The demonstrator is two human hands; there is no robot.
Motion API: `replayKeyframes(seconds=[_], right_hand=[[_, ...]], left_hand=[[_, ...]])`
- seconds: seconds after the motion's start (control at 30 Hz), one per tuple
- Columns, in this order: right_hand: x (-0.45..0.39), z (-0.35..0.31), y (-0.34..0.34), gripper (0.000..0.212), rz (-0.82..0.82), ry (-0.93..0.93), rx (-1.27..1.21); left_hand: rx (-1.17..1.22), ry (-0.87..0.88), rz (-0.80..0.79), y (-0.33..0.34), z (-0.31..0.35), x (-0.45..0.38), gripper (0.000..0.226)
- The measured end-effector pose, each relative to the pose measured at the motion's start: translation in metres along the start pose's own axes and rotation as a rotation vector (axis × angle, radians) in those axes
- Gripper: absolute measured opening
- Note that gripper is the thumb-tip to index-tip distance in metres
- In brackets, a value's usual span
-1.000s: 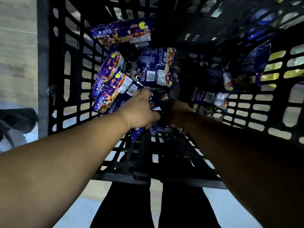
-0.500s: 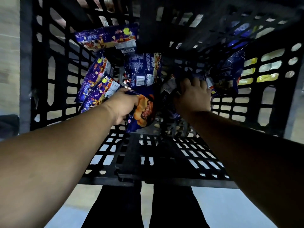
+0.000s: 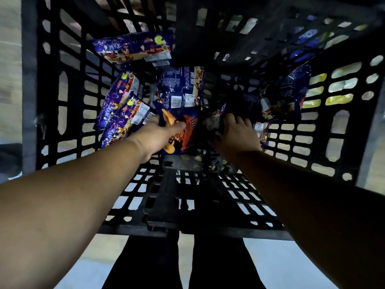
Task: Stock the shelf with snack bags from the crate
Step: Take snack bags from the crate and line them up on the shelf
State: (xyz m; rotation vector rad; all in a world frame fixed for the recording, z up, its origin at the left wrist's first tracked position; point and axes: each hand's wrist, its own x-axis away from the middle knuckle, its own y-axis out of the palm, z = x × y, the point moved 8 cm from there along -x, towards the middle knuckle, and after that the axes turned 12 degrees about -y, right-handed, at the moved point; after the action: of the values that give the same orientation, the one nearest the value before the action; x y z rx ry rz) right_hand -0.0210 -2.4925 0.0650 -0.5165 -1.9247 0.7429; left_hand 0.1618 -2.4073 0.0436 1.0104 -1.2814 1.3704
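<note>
Nearest, both forearms reach down over the black plastic crate [image 3: 68,84], standing on a pale floor. Left hand [image 3: 155,140] grips a blue-and-orange snack bag [image 3: 183,130], thumb over its front, fingers hidden behind it. Right hand [image 3: 236,135] lies knuckles-up on a dim heap of bags [image 3: 260,113] at the right; fingers curled into the packets, but whether they have hold of one I cannot tell.

Beyond the hands: a bag lying barcode side up [image 3: 180,88], two purple bags [image 3: 123,109] leaning on the left wall, one more bag [image 3: 135,47] at the far left corner.

Judgement: pillow packs, light, air-filled, glossy film likely slippery, contents crushable. Best pinched at the crimped seam or cradled flat, not squeezed mid-body.

Shelf not in view.
</note>
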Motion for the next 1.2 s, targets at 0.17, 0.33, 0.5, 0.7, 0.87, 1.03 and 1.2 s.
replayKeyframes(seconds=[0.17,0.33,0.5,0.7,0.87,1.03,1.2], right_hand=[[-0.001,0.001,-0.012,0.054,0.074,0.049,-0.042],[0.000,-0.006,-0.034,0.059,0.179,-0.006,0.101],[0.004,-0.005,-0.053,0.073,0.232,-0.028,0.109],[0.002,-0.005,-0.072,0.067,0.338,0.000,0.136],[-0.001,-0.016,-0.033,0.066,0.163,-0.068,0.142],[0.005,-0.029,0.004,0.082,-0.011,-0.233,0.081],[0.006,-0.036,0.020,0.077,-0.115,-0.301,-0.050]], left_hand=[[0.125,0.060,0.139,-0.006,0.000,-0.004,0.037],[0.308,0.083,0.170,-0.001,-0.012,-0.006,0.034],[0.413,0.056,0.176,0.007,-0.009,0.005,0.034],[0.646,-0.085,0.216,0.020,-0.014,0.013,0.064],[0.627,-0.389,0.021,0.050,-0.022,0.012,0.062],[0.285,-0.400,-0.084,0.051,-0.025,0.017,0.054],[-0.138,-0.328,-0.049,0.026,-0.020,0.027,0.047]])
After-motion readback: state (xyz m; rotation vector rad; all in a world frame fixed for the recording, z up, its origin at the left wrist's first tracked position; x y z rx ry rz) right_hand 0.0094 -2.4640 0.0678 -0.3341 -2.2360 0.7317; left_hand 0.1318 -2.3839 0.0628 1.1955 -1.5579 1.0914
